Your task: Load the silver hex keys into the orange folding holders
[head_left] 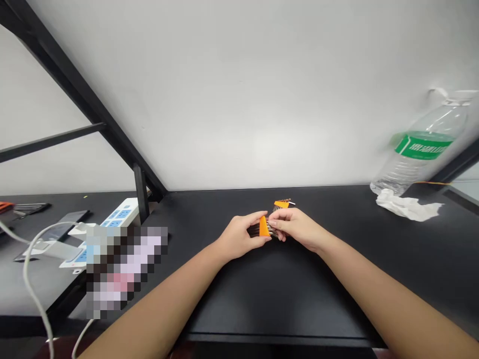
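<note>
Near the middle of the black table, my left hand (241,236) grips an orange holder (264,227) between thumb and fingers. Thin metal rods stick out on both sides of this holder. Close on its right, my right hand (299,227) pinches the metal rods (274,230) at their ends, its fingertips partly hiding them. Just behind my right fingers lies a second orange holder (281,204) with thin metal rods through it, and a short silvery piece shows at its right end.
A clear bottle with a green label (424,144) leans at the back right, beside crumpled white tissue (409,207). On the left are a white power strip (121,214), white cables (28,279), a black metal frame (140,192) and a blurred-out item (130,269).
</note>
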A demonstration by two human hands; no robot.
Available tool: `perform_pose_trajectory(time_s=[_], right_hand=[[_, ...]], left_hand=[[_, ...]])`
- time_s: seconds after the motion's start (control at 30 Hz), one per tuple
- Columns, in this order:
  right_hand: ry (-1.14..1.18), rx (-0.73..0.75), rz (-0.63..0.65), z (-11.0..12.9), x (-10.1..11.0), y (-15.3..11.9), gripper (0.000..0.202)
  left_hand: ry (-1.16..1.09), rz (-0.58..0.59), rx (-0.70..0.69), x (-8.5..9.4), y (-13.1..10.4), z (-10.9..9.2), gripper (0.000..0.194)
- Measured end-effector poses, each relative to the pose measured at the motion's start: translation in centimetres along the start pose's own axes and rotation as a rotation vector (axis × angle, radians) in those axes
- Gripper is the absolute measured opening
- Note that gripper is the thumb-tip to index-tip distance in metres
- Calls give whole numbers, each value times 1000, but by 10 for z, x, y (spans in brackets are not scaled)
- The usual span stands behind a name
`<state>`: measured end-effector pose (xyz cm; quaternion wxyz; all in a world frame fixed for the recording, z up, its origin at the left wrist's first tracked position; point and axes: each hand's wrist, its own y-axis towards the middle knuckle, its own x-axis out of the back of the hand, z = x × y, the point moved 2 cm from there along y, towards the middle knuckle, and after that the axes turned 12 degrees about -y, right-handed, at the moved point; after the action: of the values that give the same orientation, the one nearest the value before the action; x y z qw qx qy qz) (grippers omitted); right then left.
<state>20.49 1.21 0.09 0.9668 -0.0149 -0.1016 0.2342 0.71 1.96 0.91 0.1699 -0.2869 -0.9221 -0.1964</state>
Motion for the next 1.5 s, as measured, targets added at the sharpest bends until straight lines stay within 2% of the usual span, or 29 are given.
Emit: perform_pose_trajectory(time_s=[0.1, 0.2, 0.37, 0.43, 0.53, 0.73, 0.87, 0.93, 1.13, 1.23, 1.5], right_hand=[[-100, 11, -7, 3, 2, 0, 26], [-347, 38, -53, 6, 9, -1, 26], [-905, 205, -237, 4, 30, -3, 20], [-1085, 248, -239, -1, 34, -3, 17], [-1222, 199, -206, -7, 36, -1, 18], [-1322, 161, -170, -7, 30, -1, 17], [-1374, 26, -151, -2, 21, -6, 15], [-1362, 5, -135, 2, 16, -9, 16], [-1094, 243, -169, 17, 11, -12, 16], [-1054, 330, -208, 19, 11, -11, 16], [-1090, 384, -260, 20, 18, -13, 18]], left_hand=[[47, 18, -7, -1, -1, -5, 48], [110, 28, -15, 0, -1, -10, 39], [176, 1, -8, 1, 0, -5, 48], [177, -13, 20, 1, 1, -1, 51], [185, -35, 51, 2, 1, 3, 46], [163, -37, 79, 0, 2, 6, 46], [135, -52, 71, 1, 2, 7, 45], [127, -47, 81, 1, 3, 6, 44], [107, -9, 91, 1, 5, 0, 39], [91, -8, 96, 1, 4, -3, 38], [74, -35, 89, 2, 3, 0, 42]])
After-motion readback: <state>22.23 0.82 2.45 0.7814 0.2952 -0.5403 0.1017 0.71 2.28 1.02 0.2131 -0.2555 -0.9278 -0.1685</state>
